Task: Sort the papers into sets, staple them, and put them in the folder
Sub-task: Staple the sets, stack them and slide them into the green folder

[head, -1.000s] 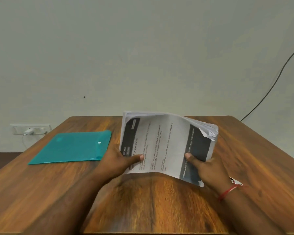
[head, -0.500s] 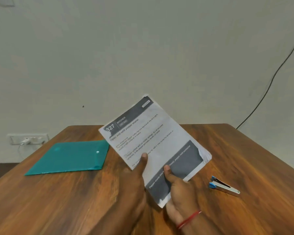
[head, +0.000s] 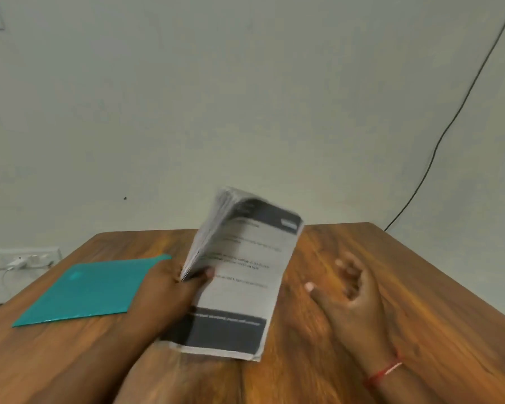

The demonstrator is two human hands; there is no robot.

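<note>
— Where are the papers [head: 245, 266]?

— In the left hand [head: 166, 290]. It grips the stack by its left edge, with the thumb [head: 205, 272] pressed on the printed front sheet and the fingers hidden behind. The stack is raised and tilted, its top end leaning away from the person. The sheets fan apart a little along the edge above the thumb.

— Does the bottom edge touch the table [head: 435, 301]?

— I cannot tell. It is low and close to the wood, but motion blur smears that edge.

— And the right hand [head: 352, 293]?

— It holds nothing. It hovers over the table to the right of the stack, clearly apart from it, palm turned toward the papers and fingers loosely spread. It is blurred too. A red thread [head: 385, 371] circles its wrist.

— What is on the front sheet?

— A dark band across the top, another across the bottom, and lines of text between them, too blurred to read.

— The folder [head: 85, 290]?

— Teal, lying flat on the table to the left of the left hand. That hand covers its near right corner, so I cannot say whether they touch.

— Anything else?

— Farther left, beyond the folder, a wall socket [head: 21, 258] with a white plug in it. Beyond the right hand, a black cable [head: 449, 123] climbs the pale wall from behind the table's far corner.
</note>
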